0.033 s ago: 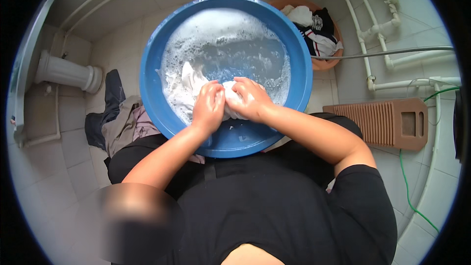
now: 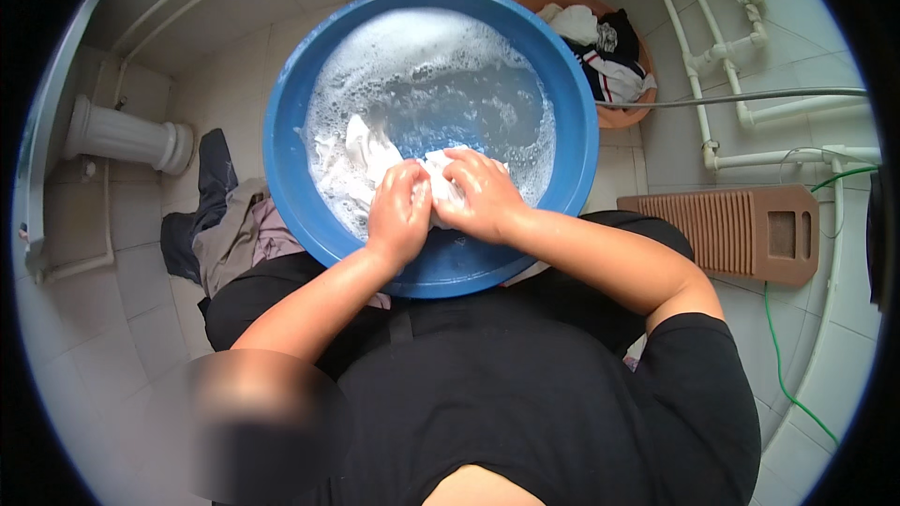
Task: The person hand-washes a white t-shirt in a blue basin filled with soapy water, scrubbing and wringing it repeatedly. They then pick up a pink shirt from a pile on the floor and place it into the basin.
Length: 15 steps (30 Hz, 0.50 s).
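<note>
A large blue basin [image 2: 282, 164] stands between my knees, holding soapy water with thick white suds [image 2: 412, 37] along its far side. Inside its near part, a wet white cloth [image 2: 368, 152] spreads leftward, partly in the foam. My left hand [image 2: 401, 210] is closed around a bunched part of this cloth. Right beside it, my right hand [image 2: 480, 192] grips the cloth too, fingers curled over the white fabric that shows between the two hands. The hands nearly touch, and the fabric under the palms is hidden.
Dark, grey and pink clothes [image 2: 225, 225] lie on the floor to the left, near a white pedestal [image 2: 127, 136]. An orange tub [image 2: 630, 117] of clothes stands far right. A brown washboard [image 2: 731, 232] lies at right, below white pipes [image 2: 698, 103] and a grey hose [image 2: 750, 94].
The basin's far rim sits slightly higher in the picture. My hands have shifted only a little, and both still hold the white cloth.
</note>
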Tool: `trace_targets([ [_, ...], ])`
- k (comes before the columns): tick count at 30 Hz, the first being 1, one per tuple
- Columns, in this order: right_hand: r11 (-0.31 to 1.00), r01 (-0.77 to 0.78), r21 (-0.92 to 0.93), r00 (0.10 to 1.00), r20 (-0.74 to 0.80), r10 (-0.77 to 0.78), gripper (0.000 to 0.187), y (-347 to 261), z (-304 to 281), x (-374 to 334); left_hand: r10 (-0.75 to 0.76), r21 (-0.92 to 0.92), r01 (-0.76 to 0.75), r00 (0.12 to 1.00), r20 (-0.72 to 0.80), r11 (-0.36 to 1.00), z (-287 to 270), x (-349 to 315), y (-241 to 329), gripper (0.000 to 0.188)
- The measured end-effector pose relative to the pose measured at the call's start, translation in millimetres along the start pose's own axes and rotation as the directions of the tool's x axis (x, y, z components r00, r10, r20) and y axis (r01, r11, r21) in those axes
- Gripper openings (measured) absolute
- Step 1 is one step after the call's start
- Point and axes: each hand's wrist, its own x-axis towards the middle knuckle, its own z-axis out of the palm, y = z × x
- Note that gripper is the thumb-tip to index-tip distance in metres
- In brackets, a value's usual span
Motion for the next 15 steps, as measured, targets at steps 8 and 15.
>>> trace_targets([
  [8,0.965,-0.250,-0.081,0.912,0.316,0.263,0.040,7.8,13.3,58.0,-0.180,0.228,0.172,0.984,0.012,0.958,16.6,40.2,-38.3,0.022],
  [15,0.964,-0.265,0.023,0.907,0.346,0.241,0.044,16.0,6.0,58.3,-0.218,0.131,0.209,0.974,0.057,0.969,3.5,37.2,-36.7,0.023],
])
